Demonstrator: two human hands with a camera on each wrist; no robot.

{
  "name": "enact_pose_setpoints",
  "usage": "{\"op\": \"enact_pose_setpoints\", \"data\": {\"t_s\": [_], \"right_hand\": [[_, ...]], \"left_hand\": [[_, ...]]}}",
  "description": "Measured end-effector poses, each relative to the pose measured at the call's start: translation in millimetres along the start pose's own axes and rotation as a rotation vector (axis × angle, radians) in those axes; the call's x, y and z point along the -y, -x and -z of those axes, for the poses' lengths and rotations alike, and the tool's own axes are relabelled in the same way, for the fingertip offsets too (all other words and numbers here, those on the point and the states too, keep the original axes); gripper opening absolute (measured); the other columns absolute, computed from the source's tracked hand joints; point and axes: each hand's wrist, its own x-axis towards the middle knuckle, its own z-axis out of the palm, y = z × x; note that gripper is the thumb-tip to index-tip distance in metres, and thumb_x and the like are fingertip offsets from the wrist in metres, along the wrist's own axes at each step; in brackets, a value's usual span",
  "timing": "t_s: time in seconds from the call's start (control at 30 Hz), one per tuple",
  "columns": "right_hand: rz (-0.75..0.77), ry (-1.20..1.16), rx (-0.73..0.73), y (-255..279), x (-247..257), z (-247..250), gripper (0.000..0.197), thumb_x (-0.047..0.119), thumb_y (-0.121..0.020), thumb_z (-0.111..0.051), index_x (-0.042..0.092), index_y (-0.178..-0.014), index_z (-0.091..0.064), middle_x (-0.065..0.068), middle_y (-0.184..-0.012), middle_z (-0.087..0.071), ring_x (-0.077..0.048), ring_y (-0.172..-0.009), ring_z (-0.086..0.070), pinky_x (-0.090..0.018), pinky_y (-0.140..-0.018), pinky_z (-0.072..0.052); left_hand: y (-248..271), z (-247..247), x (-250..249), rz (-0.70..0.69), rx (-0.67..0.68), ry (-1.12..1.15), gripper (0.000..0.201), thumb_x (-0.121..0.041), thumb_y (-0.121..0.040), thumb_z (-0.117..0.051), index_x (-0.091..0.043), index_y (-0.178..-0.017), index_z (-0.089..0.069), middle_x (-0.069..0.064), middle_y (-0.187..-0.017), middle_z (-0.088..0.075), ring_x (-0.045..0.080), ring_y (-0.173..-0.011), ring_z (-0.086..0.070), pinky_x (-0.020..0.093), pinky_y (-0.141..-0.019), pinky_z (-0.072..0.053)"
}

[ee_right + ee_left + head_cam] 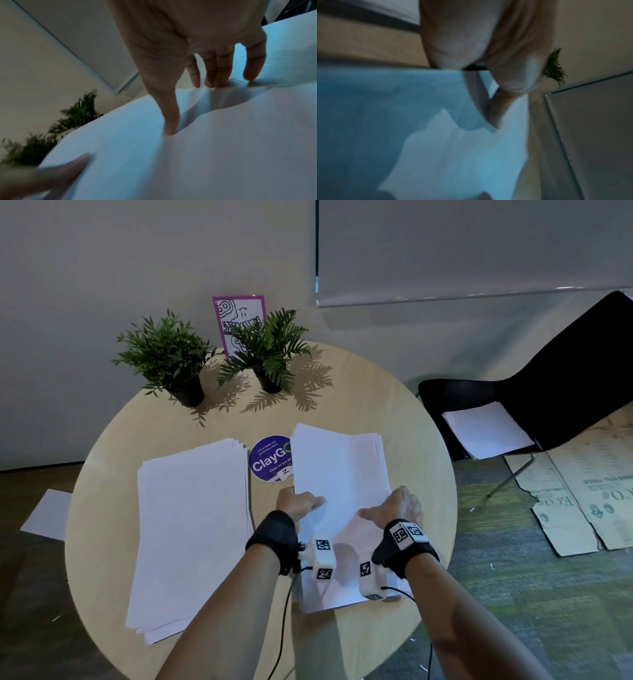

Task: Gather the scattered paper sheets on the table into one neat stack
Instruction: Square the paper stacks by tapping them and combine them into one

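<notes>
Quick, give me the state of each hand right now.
Left hand: grips the left edge of the right paper pile, thumb on top.
Right hand: grips the same pile's right edge, thumb on top.

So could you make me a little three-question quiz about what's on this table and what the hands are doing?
1. True or false: both hands grip the same bundle of paper.
2. Which of these does the held bundle partly cover? A) a potted plant B) the round blue sticker C) the pink-framed card
3. Fill in: a second pile of sheets lies on the table to the ____ of the held bundle.

Key
1. True: left hand and right hand hold its side edges.
2. B
3. left
</notes>
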Motion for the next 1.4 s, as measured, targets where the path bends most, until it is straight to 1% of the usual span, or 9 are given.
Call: {"op": "enact_pose_setpoints", "data": {"t_s": [0.23,0.3,0.4,0.57,0.73,0.93,1.13,1.27,1.4], "right_hand": [[0.309,-0.624,0.188,-9.2,-36.2,17.4,0.115,0.057,-0.053,-0.092,0.015,-0.147,-0.039,-0.007,-0.131,-0.06,-0.021,-0.119,-0.059,-0.039,-0.099,-0.049],[0.454,-0.808,0.39,-5.2,-44.3,28.5,0.099,0.05,-0.058,-0.093,0.014,-0.14,-0.049,-0.009,-0.124,-0.068,-0.025,-0.114,-0.066,-0.049,-0.098,-0.052],[0.631,-0.927,0.484,8.1,-43.4,47.5,0.056,0.016,-0.078,-0.084,0.004,-0.127,-0.059,-0.016,-0.12,-0.07,-0.032,-0.113,-0.066,-0.044,-0.095,-0.054],[0.769,-0.914,0.118,32.2,-25.5,69.3,0.017,0.006,-0.089,-0.071,0.011,-0.105,-0.068,0.0,-0.102,-0.075,-0.015,-0.096,-0.07,-0.032,-0.083,-0.055],[0.842,-0.864,0.018,43.3,-29.2,71.0,0.038,0.013,-0.085,-0.078,0.02,-0.117,-0.058,0.0,-0.109,-0.07,-0.016,-0.1,-0.068,-0.028,-0.082,-0.057],[0.801,-0.854,-0.035,56.3,-32.8,49.9,0.042,0.005,-0.085,-0.075,0.008,-0.121,-0.054,-0.007,-0.108,-0.068,-0.017,-0.099,-0.068,-0.033,-0.084,-0.058],[0.734,-0.824,-0.164,61.7,-24.6,45.0,0.03,0.004,-0.092,-0.065,0.004,-0.121,-0.057,-0.003,-0.101,-0.066,-0.016,-0.092,-0.065,-0.032,-0.086,-0.056],[0.76,-0.894,-0.287,66.7,-12.6,55.6,0.032,0.003,-0.094,-0.063,0.003,-0.124,-0.055,-0.003,-0.104,-0.063,-0.02,-0.099,-0.062,-0.005,-0.079,-0.047],[0.804,-0.904,-0.338,75.6,-17.8,48.7,0.033,0.01,-0.094,-0.064,-0.003,-0.123,-0.055,-0.011,-0.11,-0.064,-0.015,-0.101,-0.061,-0.013,-0.088,-0.05]], "left_hand": [[64.5,35.9,-11.9,-0.332,0.348,0.059,0.032,-0.002,-0.079,-0.077,-0.008,-0.11,-0.069,0.009,-0.109,-0.074,0.023,-0.102,-0.07,0.034,-0.089,-0.054],[84.5,46.0,-23.5,-0.432,0.416,-0.005,0.033,-0.004,-0.081,-0.076,-0.006,-0.113,-0.068,0.011,-0.109,-0.074,0.023,-0.1,-0.07,0.032,-0.085,-0.056],[105.3,56.2,-41.3,-0.535,0.414,-0.047,0.028,0.0,-0.081,-0.075,-0.008,-0.107,-0.071,0.01,-0.103,-0.075,0.021,-0.093,-0.071,0.031,-0.079,-0.057],[114.1,52.4,-56.7,-0.731,0.1,0.005,0.031,-0.011,-0.078,-0.079,-0.007,-0.107,-0.07,-0.003,-0.094,-0.077,0.01,-0.086,-0.072,0.026,-0.075,-0.054],[113.1,54.3,-47.9,-0.891,-0.022,0.038,0.068,-0.035,-0.072,-0.079,-0.017,-0.131,-0.051,0.002,-0.121,-0.064,0.013,-0.112,-0.063,0.027,-0.088,-0.055],[113.4,39.9,-39.4,-0.847,0.04,0.156,0.073,-0.015,-0.079,-0.071,-0.022,-0.141,-0.032,-0.009,-0.134,-0.051,0.0,-0.124,-0.051,0.02,-0.1,-0.044],[111.4,28.6,-35.9,-0.811,-0.038,0.09,0.054,-0.004,-0.093,-0.061,-0.006,-0.141,-0.036,0.0,-0.127,-0.054,0.013,-0.12,-0.054,0.008,-0.09,-0.046],[134.7,21.4,-57.8,-0.951,-0.124,0.102,0.038,0.003,-0.095,-0.054,-0.019,-0.123,-0.04,-0.011,-0.11,-0.055,-0.014,-0.099,-0.055,0.004,-0.08,-0.043],[145.0,18.5,-52.7,-1.013,-0.136,0.202,0.049,0.003,-0.096,-0.054,-0.031,-0.127,-0.037,-0.015,-0.118,-0.054,-0.012,-0.106,-0.055,0.007,-0.087,-0.043]]}}
